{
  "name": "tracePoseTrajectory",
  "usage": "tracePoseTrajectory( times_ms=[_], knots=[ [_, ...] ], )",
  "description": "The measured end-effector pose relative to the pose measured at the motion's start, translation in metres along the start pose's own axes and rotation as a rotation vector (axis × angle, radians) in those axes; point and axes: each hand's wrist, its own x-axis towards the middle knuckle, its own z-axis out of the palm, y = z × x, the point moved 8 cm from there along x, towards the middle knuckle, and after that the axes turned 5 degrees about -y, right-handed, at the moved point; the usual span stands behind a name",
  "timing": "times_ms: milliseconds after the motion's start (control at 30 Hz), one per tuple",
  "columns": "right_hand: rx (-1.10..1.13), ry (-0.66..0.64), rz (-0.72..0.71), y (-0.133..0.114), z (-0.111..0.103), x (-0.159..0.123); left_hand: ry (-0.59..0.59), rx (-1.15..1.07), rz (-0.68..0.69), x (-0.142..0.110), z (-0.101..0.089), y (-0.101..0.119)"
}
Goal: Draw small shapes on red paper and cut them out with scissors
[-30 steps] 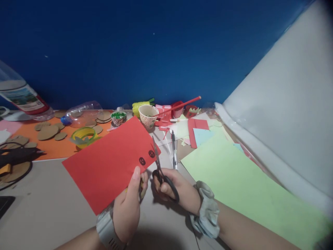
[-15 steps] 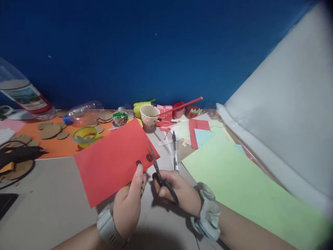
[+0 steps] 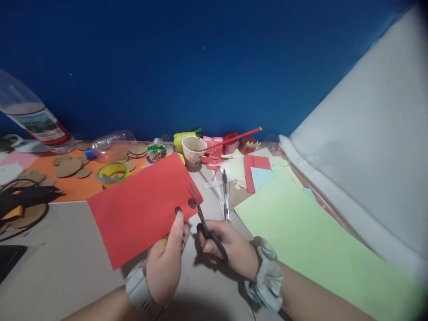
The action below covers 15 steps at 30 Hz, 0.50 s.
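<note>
My left hand [image 3: 167, 263] pinches a sheet of red paper [image 3: 140, 209] near its lower right edge, thumb on top. Two small dark round drawings [image 3: 191, 203] are on the sheet, one beside my thumb tip and one close to the right corner. In my right hand [image 3: 230, 247] is a pair of black-handled scissors [image 3: 199, 209], fingers wrapped round the handles. The blades point up and away, lying across the paper's right corner by the outer drawing. Whether the blades are fully together I cannot tell.
A pale green sheet [image 3: 310, 240] covers the right side. A pen [image 3: 226, 196] lies beyond my right hand. Farther back stand a paper cup [image 3: 194, 154] with a red stick, a yellow tape roll [image 3: 113, 171], cardboard discs [image 3: 68, 168] and a tilted large bottle [image 3: 40, 120].
The red sheet's left side has shifted slightly left and down. Both hands keep nearly the same place and grip, and the view has moved a little.
</note>
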Motion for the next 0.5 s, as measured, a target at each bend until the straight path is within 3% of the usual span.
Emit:
tracePoseTrajectory(
  times_ms=[300, 500],
  knots=[
    [0.028, 0.004, 0.009, 0.0063, -0.0001, 0.0003, -0.076, -0.166, 0.016, 0.0019, 0.0039, -0.002],
    [0.024, 0.013, 0.014, 0.0077, -0.0005, -0.0003, -0.018, -0.206, 0.061, 0.0036, -0.0004, -0.0055]
  ],
)
